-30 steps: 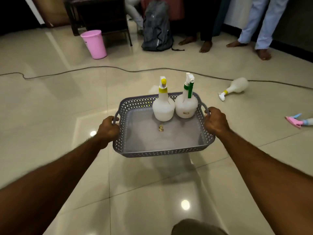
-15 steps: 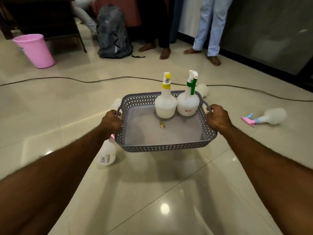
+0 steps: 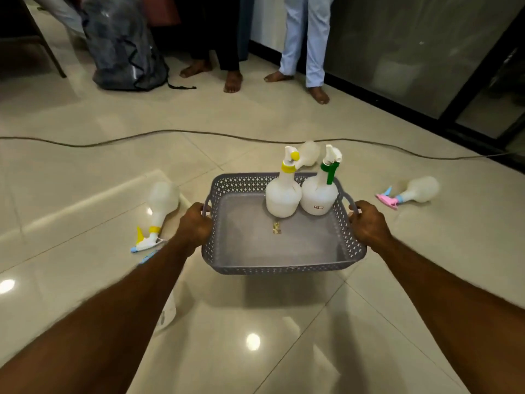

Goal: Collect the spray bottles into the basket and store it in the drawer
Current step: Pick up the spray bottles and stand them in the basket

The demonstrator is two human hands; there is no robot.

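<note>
Left hand and right hand, each grip closed around a side handle of the basket; between them stand two spray bottles, touching, above the floor.

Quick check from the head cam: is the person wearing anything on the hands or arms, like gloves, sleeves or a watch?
Nothing worn shows. The left hand and right hand are bare, without gloves or visible rings. Both forearms are bare up to the frame's edge: no sleeve, watch or band in view. Some blur softens the left forearm, so fine details could be missed.
</note>
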